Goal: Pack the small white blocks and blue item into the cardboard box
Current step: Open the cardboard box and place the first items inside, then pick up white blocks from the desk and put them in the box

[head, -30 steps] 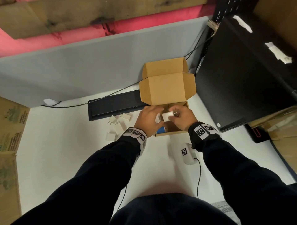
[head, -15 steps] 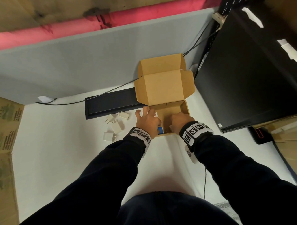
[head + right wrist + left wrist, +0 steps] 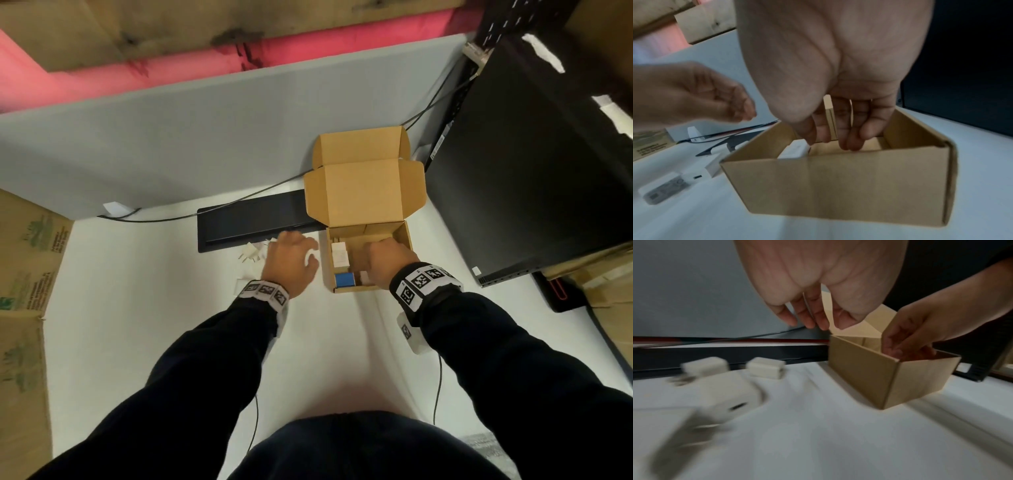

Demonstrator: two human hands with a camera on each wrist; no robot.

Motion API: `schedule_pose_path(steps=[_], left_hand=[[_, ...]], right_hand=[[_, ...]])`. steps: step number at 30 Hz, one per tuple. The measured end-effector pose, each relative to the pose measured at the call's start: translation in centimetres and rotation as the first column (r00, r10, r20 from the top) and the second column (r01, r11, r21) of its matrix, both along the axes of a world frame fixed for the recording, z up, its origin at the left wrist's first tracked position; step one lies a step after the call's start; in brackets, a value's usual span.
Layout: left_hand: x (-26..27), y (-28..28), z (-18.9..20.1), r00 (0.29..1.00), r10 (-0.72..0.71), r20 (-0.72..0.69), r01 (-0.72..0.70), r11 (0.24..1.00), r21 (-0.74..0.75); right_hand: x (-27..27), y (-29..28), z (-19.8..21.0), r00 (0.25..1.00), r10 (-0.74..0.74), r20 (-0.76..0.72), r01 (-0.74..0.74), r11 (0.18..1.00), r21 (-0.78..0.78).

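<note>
White tabletop point(image 3: 154, 342) carries everything. Nearest, the cardboard box point(image 3: 368, 291) holds the blue item point(image 3: 344, 279) and white blocks point(image 3: 339, 254). Right hand point(image 3: 387, 262) reaches inside, fingers straight, seemingly holding nothing. Left hand point(image 3: 291, 262) hovers relaxed, empty, over loose white blocks point(image 3: 765, 367). Beyond lies a black keyboard point(image 3: 253, 221).

Dark navy long sleeves point(image 3: 191, 370) on both arms, white wristbands point(image 3: 265, 291) printed with black square marker codes, thin black cables point(image 3: 438, 383) trailing from the wrists
</note>
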State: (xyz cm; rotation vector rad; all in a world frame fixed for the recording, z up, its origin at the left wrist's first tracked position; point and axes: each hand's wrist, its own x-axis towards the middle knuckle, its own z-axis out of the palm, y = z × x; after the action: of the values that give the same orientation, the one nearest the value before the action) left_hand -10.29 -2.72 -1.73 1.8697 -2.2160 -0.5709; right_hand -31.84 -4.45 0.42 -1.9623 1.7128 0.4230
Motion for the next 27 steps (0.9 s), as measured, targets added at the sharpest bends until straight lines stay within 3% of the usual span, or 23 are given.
schedule_pose_path(steps=[4,9,13,20,27], left_hand=[[5.7,1.3,-0.5,0.985,0.087,0.147,-0.111,0.981,0.160],[9.9,4.0,-1.5,0.951,0.062,0.303,-0.152,0.948,0.281],[11.0,5.1,-2.5,0.965,0.049,0.260,-0.137,0.932,0.336],[13.0,5.4,-2.5,0.981,0.061,0.185,-0.111,0.955,0.276],[16.8,4.4,-1.7,0.967,0.253,-0.043,-0.238,0.947,0.215]], right_hand=[[2.0,0.3,1.2,0.995,0.013,0.098,-0.006,0.997,-0.074],[5.4,1.5,1.5,0.968,0.107,0.228,-0.078,0.988,-0.134],[9.4,2.0,0.8,0.937,0.237,0.257,-0.211,0.970,-0.123],[16.3,1.2,-1.0,0.895,0.416,0.162,-0.402,0.909,-0.112],[19.4,1.5,-3.1,0.889,0.445,0.106,-0.442,0.895,-0.049]])
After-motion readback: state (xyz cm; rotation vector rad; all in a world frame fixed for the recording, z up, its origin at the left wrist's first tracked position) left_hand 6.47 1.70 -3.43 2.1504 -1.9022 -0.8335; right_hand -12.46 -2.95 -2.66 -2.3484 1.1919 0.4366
